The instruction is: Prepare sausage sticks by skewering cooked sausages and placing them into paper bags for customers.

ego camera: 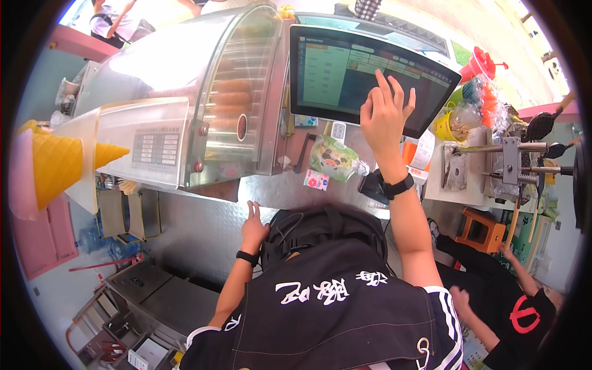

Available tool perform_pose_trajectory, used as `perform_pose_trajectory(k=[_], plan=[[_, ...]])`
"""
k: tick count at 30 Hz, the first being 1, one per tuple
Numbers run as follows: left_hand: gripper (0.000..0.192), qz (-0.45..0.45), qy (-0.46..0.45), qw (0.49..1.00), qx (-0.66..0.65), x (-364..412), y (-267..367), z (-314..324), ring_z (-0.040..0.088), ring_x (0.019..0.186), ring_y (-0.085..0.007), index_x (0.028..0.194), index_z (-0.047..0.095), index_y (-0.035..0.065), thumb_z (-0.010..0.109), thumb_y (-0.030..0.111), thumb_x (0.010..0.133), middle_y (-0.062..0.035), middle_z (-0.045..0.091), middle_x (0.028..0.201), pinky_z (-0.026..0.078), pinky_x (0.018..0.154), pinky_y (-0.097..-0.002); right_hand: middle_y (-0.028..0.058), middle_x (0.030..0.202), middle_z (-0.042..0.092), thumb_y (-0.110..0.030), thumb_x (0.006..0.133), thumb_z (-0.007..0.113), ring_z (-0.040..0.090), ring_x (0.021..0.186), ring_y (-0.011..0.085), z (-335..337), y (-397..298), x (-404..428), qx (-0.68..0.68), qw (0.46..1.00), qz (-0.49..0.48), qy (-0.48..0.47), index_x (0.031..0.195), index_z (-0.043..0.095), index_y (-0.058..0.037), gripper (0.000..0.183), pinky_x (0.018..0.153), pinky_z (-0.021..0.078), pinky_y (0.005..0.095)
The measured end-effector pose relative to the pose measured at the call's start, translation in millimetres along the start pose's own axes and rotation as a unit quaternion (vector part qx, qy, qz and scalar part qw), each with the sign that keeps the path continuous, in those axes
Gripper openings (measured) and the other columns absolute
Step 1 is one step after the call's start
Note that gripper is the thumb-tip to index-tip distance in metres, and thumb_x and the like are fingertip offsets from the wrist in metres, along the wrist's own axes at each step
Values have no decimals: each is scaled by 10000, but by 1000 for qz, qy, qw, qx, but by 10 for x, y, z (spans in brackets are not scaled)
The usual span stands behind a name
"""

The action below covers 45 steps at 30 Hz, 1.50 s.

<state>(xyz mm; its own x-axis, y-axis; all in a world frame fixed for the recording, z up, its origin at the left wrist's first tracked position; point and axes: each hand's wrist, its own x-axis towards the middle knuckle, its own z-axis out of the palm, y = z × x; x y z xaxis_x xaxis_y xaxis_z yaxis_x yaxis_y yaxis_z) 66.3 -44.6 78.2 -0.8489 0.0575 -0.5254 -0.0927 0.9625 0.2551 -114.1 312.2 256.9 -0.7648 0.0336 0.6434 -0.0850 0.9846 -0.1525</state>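
Note:
My right hand is raised over a touchscreen terminal, fingers spread, one fingertip at or just above the lit screen. It holds nothing. Low at the counter's edge, my left hand rests with two fingers extended and nothing in it. Between the terminal and my body lie a green printed plastic packet and a small pink flowered tissue pack. Beside my right forearm, a printed paper slip hangs from an orange and white device. Left of the terminal, sausages lie on rollers inside a clear-covered warmer.
A large model ice-cream cone juts out at the left. On the right are a yellow bucket of sticks and a waffle iron with metal rods. A co-worker in black is close at the lower right, beside an orange stool.

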Motion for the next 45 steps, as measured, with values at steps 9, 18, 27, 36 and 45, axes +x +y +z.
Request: perform_pose_trajectory(k=[9, 18, 27, 36, 45], plan=[[864, 16, 26, 999, -14, -10, -2, 11, 604, 811, -409, 1401, 204, 15, 665, 191, 693, -221, 154, 1476, 515, 705, -434, 59, 1226, 558, -68, 705, 580, 460, 1132, 249, 39, -42, -216, 16, 1000, -14, -7, 774, 532, -54, 84, 1057, 169, 524], [859, 8, 19, 1000, -12, -39, 40, -52, 610, 822, -397, 1409, 205, 23, 654, 191, 697, -197, 167, 1482, 518, 711, -426, 81, 1227, 561, -95, 711, 570, 452, 1174, 256, 271, -172, -757, 40, 992, -23, -116, 866, 568, -16, 174, 1067, 174, 551], [859, 26, 38, 999, -15, -59, 15, -12, 612, 824, -388, 1410, 207, 23, 652, 189, 695, -198, 175, 1479, 519, 707, -422, 83, 1264, 534, -101, 706, 566, 438, 1186, 254, 340, -171, -841, 25, 990, -4, -137, 866, 577, -5, 186, 1073, 150, 542], [888, 26, 48, 998, -14, -9, -43, 88, 608, 826, -397, 1409, 207, 27, 665, 191, 666, -195, 184, 1478, 514, 703, -425, 82, 1233, 558, -101, 721, 557, 449, 1166, 253, 280, -206, -875, 40, 991, -9, -125, 827, 566, -12, 138, 1063, 172, 539], [884, 11, 15, 996, -86, -88, 83, -123, 504, 1099, -407, 1436, 169, 69, 668, 109, 707, -169, 119, 1499, 482, 844, -398, 69, 1136, 594, -58, 708, 592, 496, 1096, 257, 316, -264, -1106, 146, 978, 31, -142, 772, 549, -37, 80, 1046, 214, 521]])
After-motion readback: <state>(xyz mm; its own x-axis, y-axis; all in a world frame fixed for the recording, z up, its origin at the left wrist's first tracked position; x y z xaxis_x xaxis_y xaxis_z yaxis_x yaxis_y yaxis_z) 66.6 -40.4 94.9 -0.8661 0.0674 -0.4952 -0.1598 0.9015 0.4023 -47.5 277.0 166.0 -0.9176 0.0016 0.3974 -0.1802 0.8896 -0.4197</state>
